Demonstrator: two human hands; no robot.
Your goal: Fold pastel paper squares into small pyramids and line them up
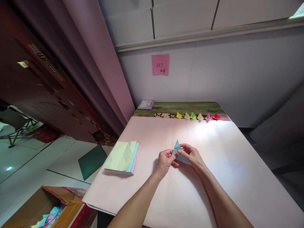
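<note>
Plainly, folded blue paper (pixel 177 147) pinched between both hands (pixel 164 162) (pixel 193 156).

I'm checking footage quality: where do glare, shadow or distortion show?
Head view: glare washes out the table just in front of the red paper; head view: soft shadow left of the right forearm; head view: the curtain slants, perhaps from wide-angle distortion.

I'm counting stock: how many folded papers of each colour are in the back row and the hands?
Blue paper: 1
Bright yellow paper: 1
Pale yellow papers: 2
Green paper: 1
Pink paper: 1
Red paper: 1
Total: 7
</note>
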